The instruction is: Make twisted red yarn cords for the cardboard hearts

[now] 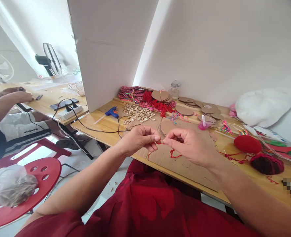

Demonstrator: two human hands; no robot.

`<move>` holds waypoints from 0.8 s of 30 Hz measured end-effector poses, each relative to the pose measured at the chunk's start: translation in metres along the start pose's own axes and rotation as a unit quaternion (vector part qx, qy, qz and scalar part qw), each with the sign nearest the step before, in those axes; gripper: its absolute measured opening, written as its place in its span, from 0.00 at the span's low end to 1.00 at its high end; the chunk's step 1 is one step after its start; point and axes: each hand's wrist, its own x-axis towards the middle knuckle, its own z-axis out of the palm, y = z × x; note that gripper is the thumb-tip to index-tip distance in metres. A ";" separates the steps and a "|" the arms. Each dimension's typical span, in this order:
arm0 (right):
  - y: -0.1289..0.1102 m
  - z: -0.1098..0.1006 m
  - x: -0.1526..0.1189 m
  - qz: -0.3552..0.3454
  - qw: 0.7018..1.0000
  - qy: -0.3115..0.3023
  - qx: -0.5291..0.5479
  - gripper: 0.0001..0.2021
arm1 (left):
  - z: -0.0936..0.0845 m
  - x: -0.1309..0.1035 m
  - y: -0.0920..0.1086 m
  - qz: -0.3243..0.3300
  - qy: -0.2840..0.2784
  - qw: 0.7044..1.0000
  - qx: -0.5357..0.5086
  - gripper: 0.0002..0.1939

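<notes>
My left hand pinches a thin red yarn over the front of the table. Close to its right, my right hand pinches the same yarn, with a short stretch of it between the fingertips. Loops of the yarn hang below both hands, above a brown cardboard sheet. To the right lie a red yarn ball and a dark red yarn ball, with loose red strands beside them.
A blue glue gun with a black cable lies left of a pile of small beige pieces. Cardboard discs and red tassels stand behind. A power strip and another person's arms are at the left.
</notes>
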 end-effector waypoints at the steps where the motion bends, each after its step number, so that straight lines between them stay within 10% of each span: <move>1: 0.001 -0.004 -0.002 0.001 1.000 0.008 -0.009 0.13 | 0.001 0.001 -0.002 -0.003 0.000 1.000 0.007 0.18; 16: 0.052 -0.040 -0.038 0.044 0.994 0.099 -0.015 0.18 | -0.006 -0.002 -0.001 0.070 0.140 0.937 0.314 0.12; 24: 0.060 -0.038 -0.045 0.071 0.983 0.157 0.070 0.15 | 0.019 -0.007 0.005 0.349 0.069 0.841 0.408 0.04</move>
